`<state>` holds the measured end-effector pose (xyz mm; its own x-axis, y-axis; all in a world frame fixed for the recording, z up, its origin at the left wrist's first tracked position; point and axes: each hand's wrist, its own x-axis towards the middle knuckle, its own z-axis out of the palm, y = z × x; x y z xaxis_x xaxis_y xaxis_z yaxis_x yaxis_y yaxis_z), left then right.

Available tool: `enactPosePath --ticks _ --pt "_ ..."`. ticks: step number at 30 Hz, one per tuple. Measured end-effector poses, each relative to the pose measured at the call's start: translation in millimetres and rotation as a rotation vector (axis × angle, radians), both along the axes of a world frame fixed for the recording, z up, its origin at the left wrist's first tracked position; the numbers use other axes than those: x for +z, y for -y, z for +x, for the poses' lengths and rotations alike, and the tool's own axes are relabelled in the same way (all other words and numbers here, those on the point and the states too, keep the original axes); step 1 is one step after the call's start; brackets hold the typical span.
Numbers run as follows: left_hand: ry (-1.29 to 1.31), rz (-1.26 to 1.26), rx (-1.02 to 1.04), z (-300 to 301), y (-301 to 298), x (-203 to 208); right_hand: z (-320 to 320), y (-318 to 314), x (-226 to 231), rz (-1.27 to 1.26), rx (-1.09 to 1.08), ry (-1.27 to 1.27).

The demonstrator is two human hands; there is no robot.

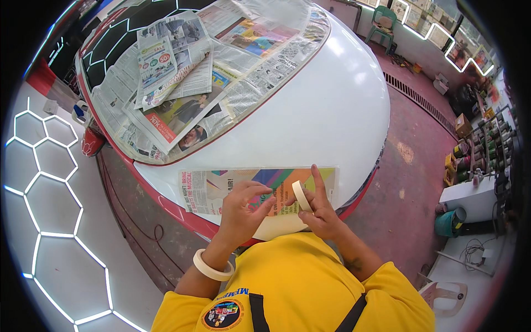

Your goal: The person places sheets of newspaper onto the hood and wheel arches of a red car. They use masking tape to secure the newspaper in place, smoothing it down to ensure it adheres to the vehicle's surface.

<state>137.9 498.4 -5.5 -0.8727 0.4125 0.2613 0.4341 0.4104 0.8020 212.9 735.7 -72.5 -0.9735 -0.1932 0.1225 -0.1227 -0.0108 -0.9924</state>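
Observation:
My right hand (321, 214) holds a roll of cream masking tape (300, 196), with the index finger stretched up past it. To its left, my left hand (241, 211) has its thumb and fingers curved and parted, with nothing visible between them. A second masking tape roll (213, 268) hangs around my left wrist like a bracelet. Beneath both hands a strip of newspaper (200, 193) lies on the white car panel (310, 119); the hands hide part of it.
Newspaper sheets (249, 88) cover the car's window, with loose folded ones (174, 61) on top. At right stand a green chair (381, 25), a floor grate (420, 102), shelved cans (492, 149) and a teal bucket (449, 223). A dark hose (157, 235) trails along the left floor.

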Motion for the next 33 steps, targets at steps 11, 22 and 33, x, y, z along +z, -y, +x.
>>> enactPosePath --ticks 11,22,33 --pt "-0.153 -0.189 -0.205 14.6 -21.3 6.0 0.3 18.0 8.5 0.181 0.108 -0.041" --pt "0.171 -0.180 -0.334 16.5 -14.3 -26.9 8.9 23.0 2.2 0.203 0.216 0.078" --pt "0.174 -0.018 -0.111 22.9 -15.2 -26.7 4.7 18.1 7.1 0.131 0.247 0.110"
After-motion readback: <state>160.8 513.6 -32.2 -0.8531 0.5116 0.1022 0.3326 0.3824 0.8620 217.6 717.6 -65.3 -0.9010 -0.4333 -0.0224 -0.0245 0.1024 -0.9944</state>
